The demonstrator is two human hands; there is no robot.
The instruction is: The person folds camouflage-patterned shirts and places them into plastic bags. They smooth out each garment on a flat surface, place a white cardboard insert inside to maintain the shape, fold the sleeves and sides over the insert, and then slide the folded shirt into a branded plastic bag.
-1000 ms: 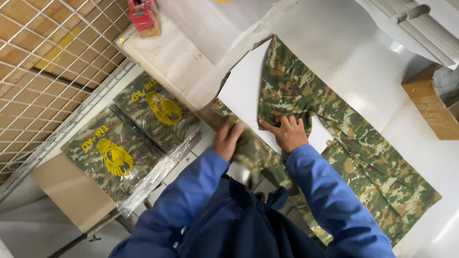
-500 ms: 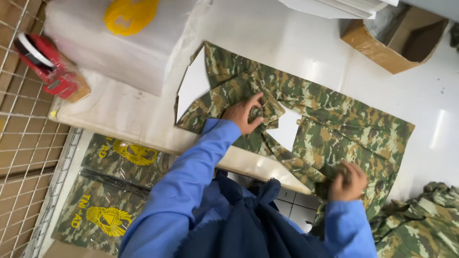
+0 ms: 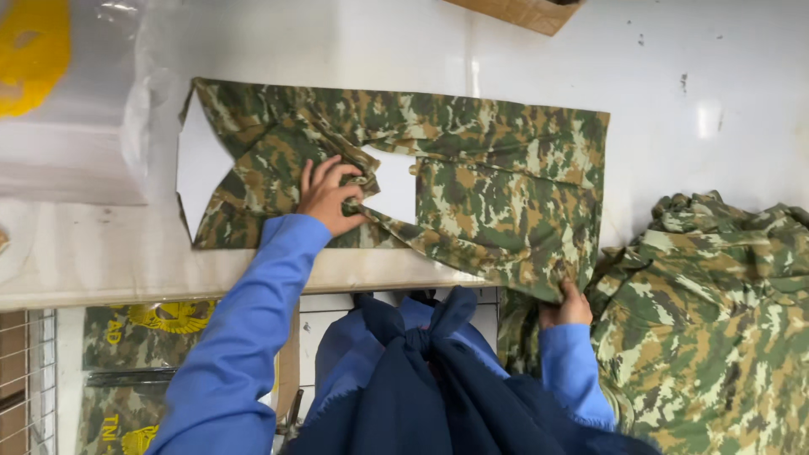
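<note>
A camouflage shirt (image 3: pixel 506 185) lies spread on the white table (image 3: pixel 101 261), wrapped around a white cardboard insert (image 3: pixel 198 164) that shows at its left end and through a gap in the middle. My left hand (image 3: pixel 329 195) presses down on the folded cloth near the shirt's middle, fingers curled into the fabric. My right hand (image 3: pixel 566 307) grips the shirt's lower right corner at the table's front edge. Both arms wear blue sleeves.
A heap of camouflage garments (image 3: pixel 716 320) lies at the right. A clear plastic bag (image 3: pixel 76 109) with a yellow print sits at the upper left. Packed camouflage shirts (image 3: pixel 143 337) lie below the table edge. A cardboard box (image 3: pixel 527 10) stands at the back.
The view has swung so the shirt lies across the frame. My left hand stays pressed on the shirt's middle. My right hand keeps hold of the lower right corner near the table edge.
</note>
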